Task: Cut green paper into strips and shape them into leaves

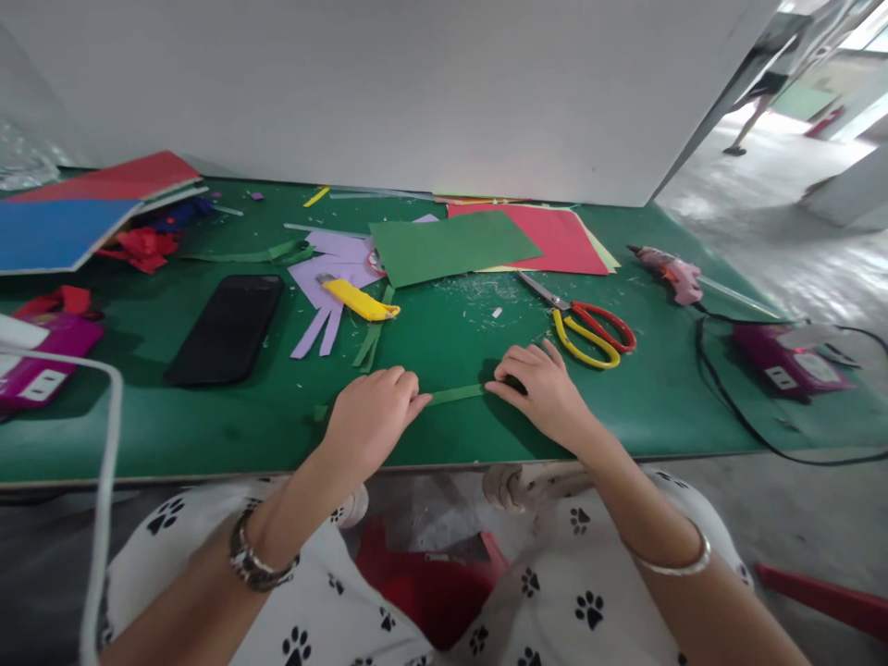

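A thin green paper strip (454, 395) lies on the green table (277, 425) near its front edge. My left hand (373, 414) pinches the strip's left end with curled fingers. My right hand (539, 384) presses and grips the strip's right end, fingers bent down onto it. Between the two hands the strip lies flat on the table.
Red-and-yellow scissors (589, 331), a yellow utility knife (359, 299), a black phone (227, 326), purple paper cutouts (326, 277), green (450, 245) and red paper sheets (561, 236), a pink glue gun (670, 273) with black cable, purple boxes at both sides. A person walks at the far right.
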`<state>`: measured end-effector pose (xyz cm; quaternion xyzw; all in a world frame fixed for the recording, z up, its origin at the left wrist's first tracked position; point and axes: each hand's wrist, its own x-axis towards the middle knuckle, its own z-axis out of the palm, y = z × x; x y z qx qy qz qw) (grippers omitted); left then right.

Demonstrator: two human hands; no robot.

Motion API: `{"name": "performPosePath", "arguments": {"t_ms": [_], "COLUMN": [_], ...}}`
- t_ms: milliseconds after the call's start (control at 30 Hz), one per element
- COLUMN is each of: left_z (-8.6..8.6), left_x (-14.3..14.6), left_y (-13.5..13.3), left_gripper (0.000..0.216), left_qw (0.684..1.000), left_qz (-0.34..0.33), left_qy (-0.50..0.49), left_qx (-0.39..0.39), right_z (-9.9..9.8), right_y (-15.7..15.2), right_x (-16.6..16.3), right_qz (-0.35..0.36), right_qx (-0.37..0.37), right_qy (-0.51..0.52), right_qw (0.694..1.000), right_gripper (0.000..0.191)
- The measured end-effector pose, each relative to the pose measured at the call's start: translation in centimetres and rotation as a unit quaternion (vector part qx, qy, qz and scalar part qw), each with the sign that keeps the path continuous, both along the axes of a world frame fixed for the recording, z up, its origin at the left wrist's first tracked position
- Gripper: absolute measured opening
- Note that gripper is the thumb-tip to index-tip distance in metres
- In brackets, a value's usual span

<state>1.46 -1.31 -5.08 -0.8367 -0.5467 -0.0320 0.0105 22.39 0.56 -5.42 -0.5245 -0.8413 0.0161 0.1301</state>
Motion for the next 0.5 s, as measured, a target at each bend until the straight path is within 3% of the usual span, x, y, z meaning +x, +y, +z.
{"name": "performPosePath", "arguments": {"t_ms": [233,333,400,500], "left_z": [0.3,0.5,0.5,0.1], "left_x": [0.2,0.6,0.9,1.6], "left_y": [-0.1,-0.5,-0.8,-1.3], "left_gripper": [0.026,0.020,0.017,0.031], "left_qw": [1.000,0.999,0.995,0.981], "left_qz": [0.004,-0.003,-0.040,-0.149], "left_qy": [0.020,0.047,0.058,0.046], "left_qx": [-0.011,0.022,0.075,0.115], "right_z": [0.3,0.6,0.7,0.7], "right_y": [-0.1,0.0,0.1,0.2], "right_x": [-0.3,-0.4,-0.5,-0.5], "right_qz": [-0.012,-0.010,-0.008,-0.005], "right_qx": [-0.002,-0.008,-0.012,-0.007], "right_qy": [-0.023,-0.039,-0.048,-0.052], "right_qw": [1.000,0.999,0.999,0.999], "right_gripper": [0.019,0.018,0.017,0.018]}}
